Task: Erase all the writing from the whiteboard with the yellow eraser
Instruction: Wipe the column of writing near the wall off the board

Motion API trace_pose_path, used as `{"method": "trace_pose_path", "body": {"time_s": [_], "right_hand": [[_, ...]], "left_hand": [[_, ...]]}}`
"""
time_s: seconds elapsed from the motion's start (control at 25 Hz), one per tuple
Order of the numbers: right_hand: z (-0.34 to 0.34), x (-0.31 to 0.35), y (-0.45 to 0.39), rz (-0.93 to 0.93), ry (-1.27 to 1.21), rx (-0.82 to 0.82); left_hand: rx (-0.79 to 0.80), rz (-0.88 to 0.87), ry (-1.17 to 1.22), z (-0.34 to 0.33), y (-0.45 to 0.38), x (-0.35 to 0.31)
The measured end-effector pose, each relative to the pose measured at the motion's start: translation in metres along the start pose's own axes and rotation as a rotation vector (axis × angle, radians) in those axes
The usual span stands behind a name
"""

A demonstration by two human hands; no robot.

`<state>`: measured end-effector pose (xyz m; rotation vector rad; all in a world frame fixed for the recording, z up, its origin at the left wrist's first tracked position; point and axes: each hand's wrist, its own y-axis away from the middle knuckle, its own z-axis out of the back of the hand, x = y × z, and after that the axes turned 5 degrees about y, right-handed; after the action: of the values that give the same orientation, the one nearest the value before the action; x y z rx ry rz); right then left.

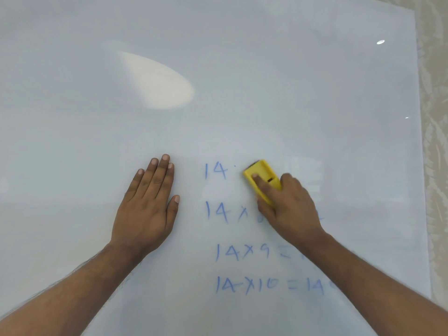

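A large whiteboard (218,69) fills the head view. Blue handwritten sums (244,251) run in several rows at lower centre: "14", "14 x", "14 x 9 =", "14 x 10 = 14". My right hand (288,204) grips the yellow eraser (263,175) and presses it on the top row, just right of its "14"; the hand hides part of the second row. My left hand (148,204) lies flat on the board with fingers together, left of the writing, holding nothing.
The board's right edge (421,166) meets a beige patterned surface (436,141). A bright oval light reflection (157,81) sits on the upper left of the board. Faint smears lie right of the eraser.
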<state>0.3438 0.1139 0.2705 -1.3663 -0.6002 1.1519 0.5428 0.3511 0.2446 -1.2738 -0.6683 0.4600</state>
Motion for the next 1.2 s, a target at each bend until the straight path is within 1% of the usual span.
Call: {"method": "trace_pose_path", "body": {"time_s": [0.08,0.12,0.16,0.2,0.28,0.36,0.4,0.44,0.48,0.56,0.6,0.64,0.68,0.76,0.84,0.92,0.96,1.0,1.04,1.16,1.2], "right_hand": [[-0.002,0.014,-0.022,-0.193,-0.062,-0.031],[-0.004,0.026,-0.030,-0.223,-0.083,-0.043],[-0.006,0.040,-0.034,-0.191,-0.095,-0.053],[-0.009,0.053,-0.032,-0.106,-0.092,-0.051],[-0.012,0.070,-0.015,0.127,-0.055,-0.010],[-0.012,0.061,0.003,0.308,-0.020,0.034],[-0.011,0.050,0.005,0.342,0.004,0.034],[-0.010,0.039,0.004,0.321,0.027,0.022],[-0.009,0.030,0.000,0.250,0.035,0.003],[-0.006,0.027,-0.018,0.018,0.000,-0.034],[-0.006,0.033,-0.029,-0.092,-0.040,-0.049],[-0.006,0.042,-0.040,-0.160,-0.071,-0.062],[-0.008,0.053,-0.048,-0.174,-0.086,-0.071],[-0.011,0.072,-0.050,-0.065,-0.069,-0.070],[-0.012,0.079,-0.032,0.116,-0.043,-0.024],[-0.011,0.070,-0.005,0.271,-0.027,0.035],[-0.010,0.060,0.004,0.306,-0.009,0.047],[-0.008,0.048,0.008,0.295,0.011,0.037],[-0.007,0.037,0.007,0.234,0.021,0.015],[-0.002,0.028,-0.021,-0.064,-0.030,-0.035],[-0.003,0.035,-0.034,-0.124,-0.052,-0.044]], "left_hand": [[-0.002,0.006,-0.001,0.000,0.000,-0.001],[-0.001,0.006,0.002,0.000,0.000,-0.001],[-0.002,0.003,0.005,0.000,0.000,-0.001],[-0.005,-0.001,0.006,0.000,0.000,-0.001],[-0.015,-0.010,0.012,0.000,0.001,0.001],[-0.020,-0.022,0.020,0.001,0.004,0.005],[-0.022,-0.026,0.018,0.001,0.006,0.006],[-0.023,-0.026,0.014,0.001,0.007,0.006],[-0.023,-0.023,0.011,0.000,0.009,0.007],[-0.023,-0.016,0.008,0.000,0.009,0.006],[-0.021,-0.015,0.006,0.000,0.009,0.005],[-0.021,-0.017,0.006,-0.001,0.008,0.005],[-0.021,-0.020,0.008,-0.001,0.008,0.005],[-0.025,-0.026,0.009,0.000,0.008,0.006],[-0.028,-0.025,0.012,0.000,0.010,0.007],[-0.033,-0.021,0.016,0.000,0.013,0.007],[-0.033,-0.019,0.014,0.001,0.014,0.007],[-0.030,-0.015,0.011,0.001,0.016,0.006],[-0.029,-0.008,0.008,0.001,0.017,0.004],[-0.023,0.015,0.000,0.001,0.018,0.001],[-0.019,0.020,0.002,0.001,0.018,0.000]]}}
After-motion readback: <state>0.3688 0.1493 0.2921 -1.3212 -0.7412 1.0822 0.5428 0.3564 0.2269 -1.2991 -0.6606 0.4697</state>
